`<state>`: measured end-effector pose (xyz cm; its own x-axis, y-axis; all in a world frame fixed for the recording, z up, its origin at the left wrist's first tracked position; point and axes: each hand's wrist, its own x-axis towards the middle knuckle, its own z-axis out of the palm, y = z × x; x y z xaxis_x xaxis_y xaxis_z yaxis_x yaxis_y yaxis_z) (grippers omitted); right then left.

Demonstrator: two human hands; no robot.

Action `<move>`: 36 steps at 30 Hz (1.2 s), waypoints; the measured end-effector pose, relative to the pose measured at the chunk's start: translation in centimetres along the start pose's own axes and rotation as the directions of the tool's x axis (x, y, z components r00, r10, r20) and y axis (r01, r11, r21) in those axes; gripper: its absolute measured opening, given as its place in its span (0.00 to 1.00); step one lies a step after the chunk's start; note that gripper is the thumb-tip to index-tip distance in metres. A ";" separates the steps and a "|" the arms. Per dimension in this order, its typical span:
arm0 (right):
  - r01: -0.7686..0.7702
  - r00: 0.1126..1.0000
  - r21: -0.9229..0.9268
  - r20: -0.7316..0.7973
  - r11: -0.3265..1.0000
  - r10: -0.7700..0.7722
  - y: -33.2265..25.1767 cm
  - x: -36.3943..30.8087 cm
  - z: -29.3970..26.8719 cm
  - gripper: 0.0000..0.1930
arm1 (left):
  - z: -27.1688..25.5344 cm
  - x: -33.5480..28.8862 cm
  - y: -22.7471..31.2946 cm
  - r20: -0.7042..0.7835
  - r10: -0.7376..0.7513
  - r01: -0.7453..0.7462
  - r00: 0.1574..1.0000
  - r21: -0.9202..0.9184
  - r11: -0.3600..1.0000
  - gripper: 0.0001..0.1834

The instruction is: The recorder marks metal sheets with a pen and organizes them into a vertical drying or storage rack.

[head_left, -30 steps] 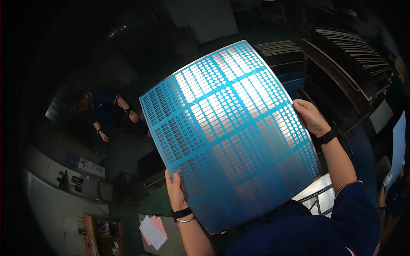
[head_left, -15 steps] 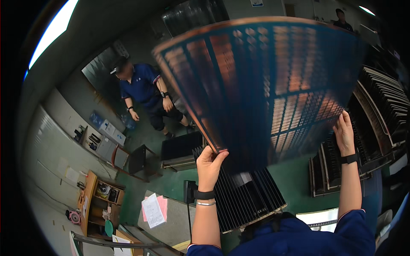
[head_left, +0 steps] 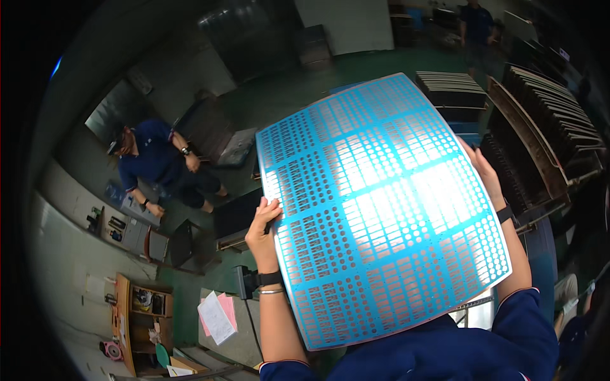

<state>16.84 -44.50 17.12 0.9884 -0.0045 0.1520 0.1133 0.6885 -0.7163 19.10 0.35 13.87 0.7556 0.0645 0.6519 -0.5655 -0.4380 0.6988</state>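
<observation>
A large, thin circuit board panel (head_left: 381,254) fills the middle of the view, held up in front of my body. Its glossy bright-blue face carries rows of small copper-coloured shapes and round dots, and glare whitens part of it. On the panel's left edge, my left hand (head_left: 262,232) grips with its fingers bent round the rim. Farther up, the right edge is in my right hand (head_left: 484,171), whose fingers lie partly behind the panel. Dark bands circle both wrists, with a small black device (head_left: 243,282) beside the left one.
Slotted racks of upright panels (head_left: 553,114) stand at the right. A black-topped low stand (head_left: 238,216) lies left of the panel. Papers (head_left: 217,317) rest on a grey table by a wooden cabinet (head_left: 127,311). One person (head_left: 149,155) is at left, another (head_left: 476,25) far back.
The panel has swung from a raised, dark, blurred position down nearer my body, its bright-blue face now showing. Both hands still grip its side edges. The view has shifted, and the person at left appears farther left.
</observation>
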 end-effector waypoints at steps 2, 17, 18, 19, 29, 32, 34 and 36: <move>-0.031 0.997 -0.297 0.059 0.954 0.051 -1.0 -0.5 -1.3 0.25 | 0.8 0.8 1.8 -0.023 0.041 -0.040 0.999 0.045 0.998 0.18; -0.043 0.998 -0.164 -0.052 0.985 0.035 -0.6 0.3 -2.9 0.25 | 1.1 -1.2 1.3 0.628 -0.563 0.793 0.537 -0.604 0.083 0.20; -0.060 0.997 -0.169 -0.054 0.984 0.052 -0.8 0.3 -2.9 0.25 | 1.3 -1.1 1.5 0.634 -0.557 0.797 0.536 -0.599 0.085 0.20; -0.054 0.997 -0.167 -0.055 0.984 0.045 -1.0 0.3 -2.7 0.25 | 1.4 -0.9 1.8 0.622 -0.542 0.786 0.565 -0.606 0.123 0.20; -0.046 0.999 -0.368 -0.030 0.929 0.038 -3.0 -1.0 -3.0 0.30 | 1.7 0.0 2.2 0.559 -0.468 0.714 0.685 -0.644 0.275 0.21; -0.015 0.999 -0.327 -0.036 0.945 0.004 -2.9 -1.6 -2.8 0.30 | 1.7 -0.7 2.8 0.514 -0.502 0.693 0.696 -0.663 0.282 0.20; -0.021 0.997 -0.339 -0.074 0.941 -0.004 -3.1 -2.0 -2.8 0.29 | 1.5 -1.3 2.0 0.501 -0.480 0.674 0.720 -0.668 0.314 0.20; -0.011 0.998 -0.334 -0.058 0.942 -0.009 -3.3 -2.4 -2.7 0.28 | 1.6 -1.7 2.0 0.483 -0.507 0.670 0.714 -0.681 0.294 0.20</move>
<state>14.41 -48.72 17.31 0.9915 -0.0529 0.1185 0.1298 0.4064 -0.9044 17.19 -2.03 13.68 0.9858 -0.1649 -0.0314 0.1148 0.5255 0.8430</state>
